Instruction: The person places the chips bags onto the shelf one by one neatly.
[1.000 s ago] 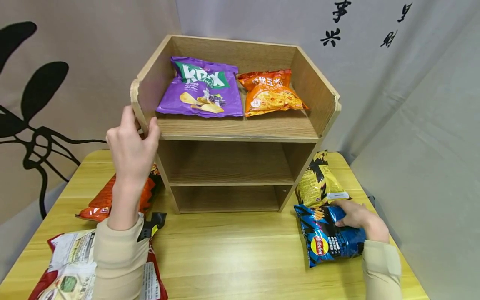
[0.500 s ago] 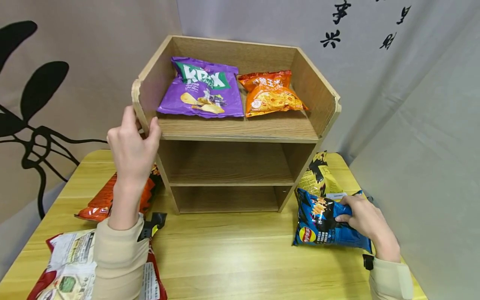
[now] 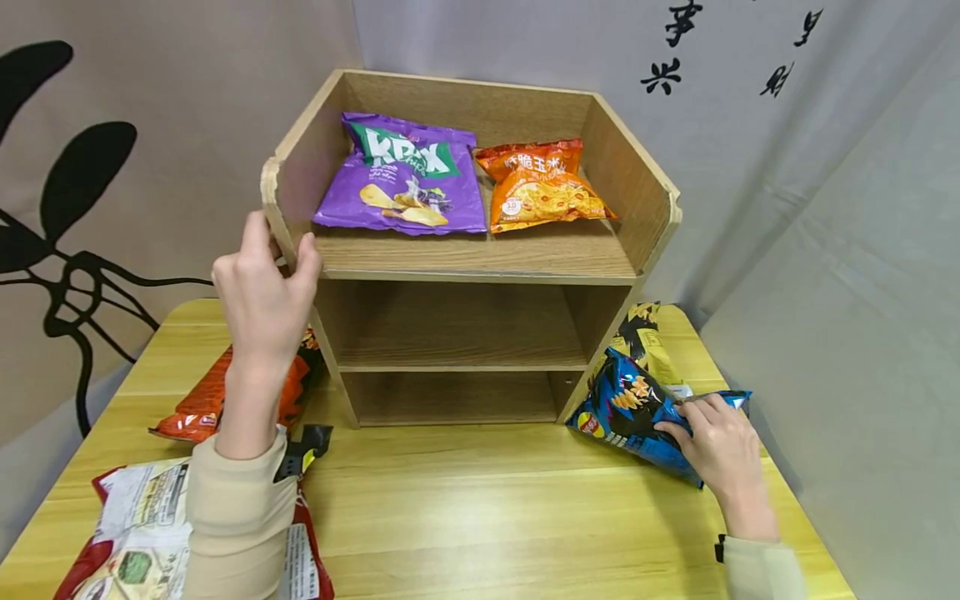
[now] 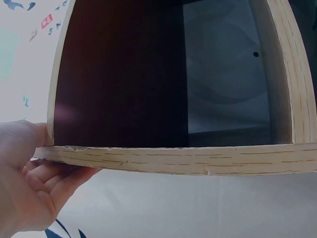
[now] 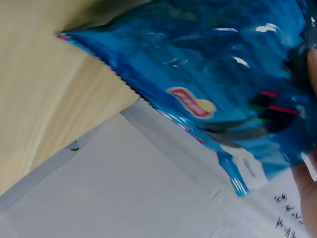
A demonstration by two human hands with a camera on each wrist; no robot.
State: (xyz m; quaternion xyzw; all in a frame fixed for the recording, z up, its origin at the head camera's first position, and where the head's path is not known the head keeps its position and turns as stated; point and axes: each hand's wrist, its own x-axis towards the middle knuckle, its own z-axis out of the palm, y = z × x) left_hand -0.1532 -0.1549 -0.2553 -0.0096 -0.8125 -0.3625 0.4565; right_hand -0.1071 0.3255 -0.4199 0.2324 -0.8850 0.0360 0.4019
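My left hand (image 3: 262, 304) grips the left side panel of a small wooden shelf (image 3: 480, 277). In the left wrist view the thumb is on one face of the panel edge (image 4: 163, 158) and the fingers are behind it. To the right of the shelf, my right hand (image 3: 716, 450) holds a blue bag of chips (image 3: 637, 417) by its upper right part. The bag is tilted, its left corner close to the shelf's lower right corner. The right wrist view shows the blue bag (image 5: 198, 74) large, with fingers at the right edge. A yellow chip bag (image 3: 652, 342) is partly hidden behind it.
A purple chip bag (image 3: 408, 179) and an orange snack bag (image 3: 543, 187) lie on the top shelf. Left of the unit are a red-orange bag (image 3: 202, 400) and a red and white bag (image 3: 142, 533), partly covered by my left arm. A grey curtain (image 3: 840, 333) hangs along the right.
My right hand has lifted and turned the blue chip bag, carrying it back and left toward the shelf, so it covers more of the yellow bag. The left hand stays put.
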